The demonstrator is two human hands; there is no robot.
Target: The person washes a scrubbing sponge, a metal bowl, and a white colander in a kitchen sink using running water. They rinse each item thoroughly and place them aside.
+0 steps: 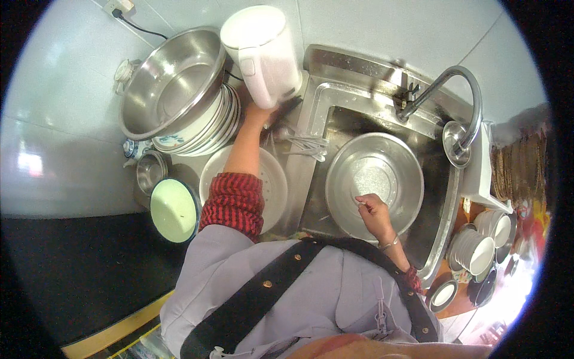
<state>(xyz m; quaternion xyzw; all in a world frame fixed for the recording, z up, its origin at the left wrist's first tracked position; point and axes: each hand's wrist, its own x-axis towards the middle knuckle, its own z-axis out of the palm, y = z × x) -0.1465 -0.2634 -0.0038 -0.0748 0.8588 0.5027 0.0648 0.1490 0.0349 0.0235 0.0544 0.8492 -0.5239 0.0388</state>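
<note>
My left hand (259, 114) reaches to the counter left of the sink. The handle of a white electric kettle (273, 58) hides most of its fingers, so I cannot tell whether it holds anything. Beside it are a dark object (289, 110) and several light-coloured spoons (309, 142) with their ends over the sink edge. My right hand (374, 217), with a bracelet at the wrist, hovers over a round metal basin (334, 179). Its fingers are curled in with no object plainly visible between them. The basin stands inside the stainless steel sink (454, 197).
A large steel bowl (172, 89) rests tilted on stacked plates (228, 121). A perforated white tray (273, 179) lies beneath my left forearm. Near it are small metal bowls (151, 172) and a pale green enamel bowl (174, 210). The curved faucet (475, 94) arches at right, near stacked white bowls (471, 251).
</note>
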